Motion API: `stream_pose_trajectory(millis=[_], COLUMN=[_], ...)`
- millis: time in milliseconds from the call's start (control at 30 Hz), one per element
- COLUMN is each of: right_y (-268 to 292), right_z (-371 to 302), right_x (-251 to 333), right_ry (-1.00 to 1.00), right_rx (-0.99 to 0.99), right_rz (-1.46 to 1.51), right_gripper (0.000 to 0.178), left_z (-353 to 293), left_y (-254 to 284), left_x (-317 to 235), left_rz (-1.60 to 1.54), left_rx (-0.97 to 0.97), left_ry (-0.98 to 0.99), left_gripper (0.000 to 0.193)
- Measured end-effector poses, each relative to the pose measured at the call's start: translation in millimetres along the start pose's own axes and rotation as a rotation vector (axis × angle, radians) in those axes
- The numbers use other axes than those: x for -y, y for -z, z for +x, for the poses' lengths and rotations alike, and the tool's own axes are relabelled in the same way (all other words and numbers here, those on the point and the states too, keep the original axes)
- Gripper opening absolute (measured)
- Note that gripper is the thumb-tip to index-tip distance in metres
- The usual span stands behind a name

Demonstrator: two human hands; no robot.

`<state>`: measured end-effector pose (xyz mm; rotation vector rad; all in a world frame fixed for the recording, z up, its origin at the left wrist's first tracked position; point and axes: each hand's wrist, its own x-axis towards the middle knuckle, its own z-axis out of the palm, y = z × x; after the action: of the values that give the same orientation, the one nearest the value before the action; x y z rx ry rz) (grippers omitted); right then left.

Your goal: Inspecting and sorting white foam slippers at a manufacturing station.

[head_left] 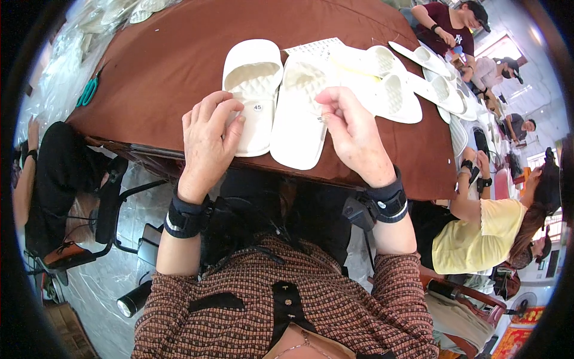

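Observation:
Two white slippers lie side by side at the table's near edge, toes away from me. The left slipper (254,133) bears a small round label on its footbed. My left hand (210,133) is at its outer edge, fingers curled, with thumb and forefinger tips a little apart. Over the outer side of the right slipper (296,140), my right hand (354,133) has thumb and forefinger brought together. Whatever is between those fingertips is too small to make out. Just beyond this pair lies a white sheet (312,45) with rows of small marks.
More white slippers (399,102) are spread to the right across the brown-covered table (173,66). Teal-handled scissors (88,91) rest at the left edge beside clear plastic wrapping (72,60). A person in a yellow top (478,236) sits close on the right; several others work farther along.

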<state>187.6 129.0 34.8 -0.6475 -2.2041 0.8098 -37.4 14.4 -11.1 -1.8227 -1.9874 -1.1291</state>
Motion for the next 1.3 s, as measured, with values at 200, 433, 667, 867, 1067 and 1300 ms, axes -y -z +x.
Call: stream_pose_trajectory(millis=[200, 433, 667, 867, 1067, 1300], right_y=[-7, -10, -12, -15, -17, -22], right_z=[24, 40, 44, 43, 36, 32], right_x=[6, 4, 3, 3, -1, -9], right_ry=[0.23, 0.309, 0.293, 0.323, 0.262, 0.15], right_rx=[0.146, 0.267, 0.297, 0.277, 0.273, 0.202], right_rz=[-0.195, -0.202, -0.235, -0.291, -0.261, -0.175], right_gripper=[0.02, 0.015, 0.013, 0.014, 0.014, 0.017], left_z=[1, 1, 1, 1, 1, 1], left_y=[2, 2, 1, 1, 1, 2], left_x=[-2, -2, -1, -1, -1, -1], left_rz=[0.01, 0.001, -0.005, -0.007, -0.002, 0.014], left_rx=[-0.027, -0.011, -0.04, -0.038, -0.028, -0.024], left_ry=[-0.014, -0.008, -0.019, -0.023, -0.021, -0.024], left_gripper=[0.017, 0.018, 0.019, 0.019, 0.019, 0.018])
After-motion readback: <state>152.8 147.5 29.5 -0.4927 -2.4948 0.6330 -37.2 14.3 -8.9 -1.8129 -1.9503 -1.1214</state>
